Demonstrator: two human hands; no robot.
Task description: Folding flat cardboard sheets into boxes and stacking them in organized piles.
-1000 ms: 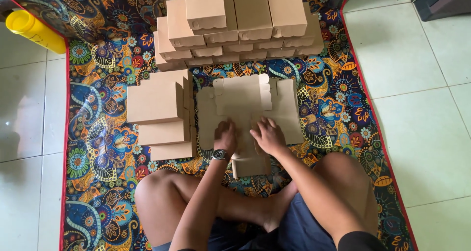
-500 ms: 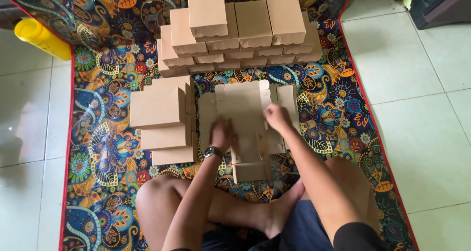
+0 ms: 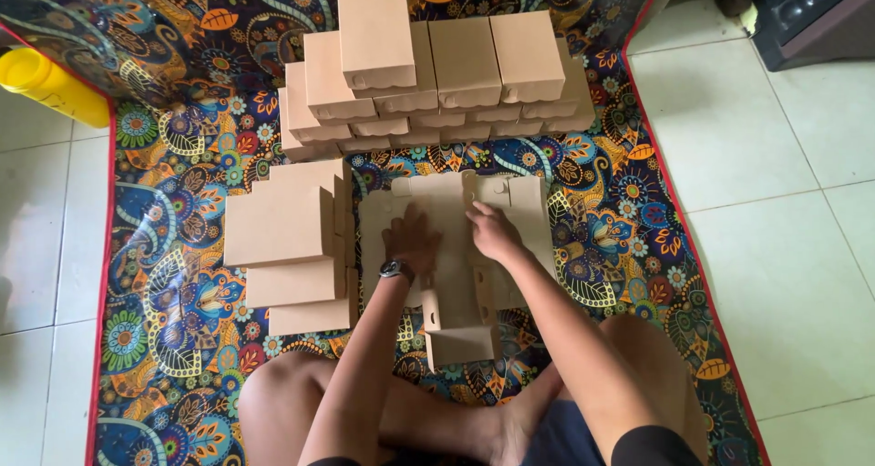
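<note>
A flat brown cardboard box blank lies on the patterned mat in front of me, its near end folded up into low walls. My left hand, with a dark watch on the wrist, presses palm-down on the blank's left half. My right hand rests beside it on the middle of the blank, fingers curled against the cardboard. Both hands are touching the same sheet.
Folded brown boxes are stacked in rows at the back of the mat. Another pile of boxes stands at my left. A yellow cylinder lies far left. White floor tiles surround the colourful mat. My bare legs are crossed below.
Both hands have moved up the blank, away from me, and the near end of the cardboard now stands folded up. The view has shifted slightly.
</note>
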